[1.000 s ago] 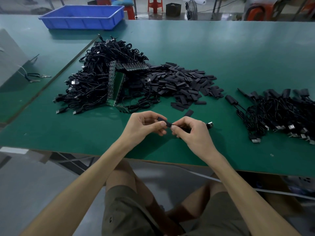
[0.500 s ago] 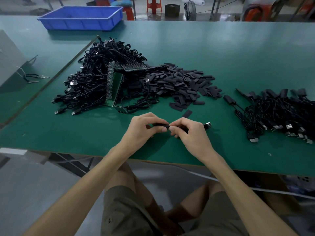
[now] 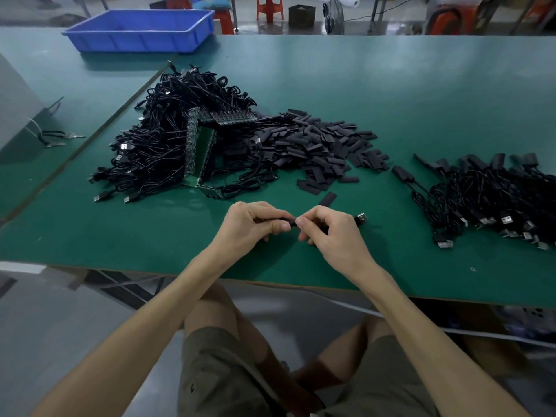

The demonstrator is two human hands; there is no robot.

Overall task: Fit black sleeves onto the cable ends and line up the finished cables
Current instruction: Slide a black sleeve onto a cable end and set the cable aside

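Left hand (image 3: 249, 227) pinches black sleeve (image 3: 284, 220); right hand (image 3: 331, 236) grips cable (image 3: 360, 219), plug jutting at 3 o'clock. Loose sleeves (image 3: 316, 145) at 12, unsleeved cable heap (image 3: 168, 139) at 11, sleeved cables (image 3: 496, 200) at 2. Green table (image 3: 391, 94); blue bin (image 3: 141, 30), red stool (image 3: 269, 7) beyond.

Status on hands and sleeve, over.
Left hand pinches black sleeve. Right hand holds cable. Loose sleeve lies just beyond, not blocking.

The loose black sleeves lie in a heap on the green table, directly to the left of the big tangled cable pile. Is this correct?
Not quite. The head view shows the loose black sleeves in a heap on the green table, but directly to the right of the big tangled cable pile, not to its left.
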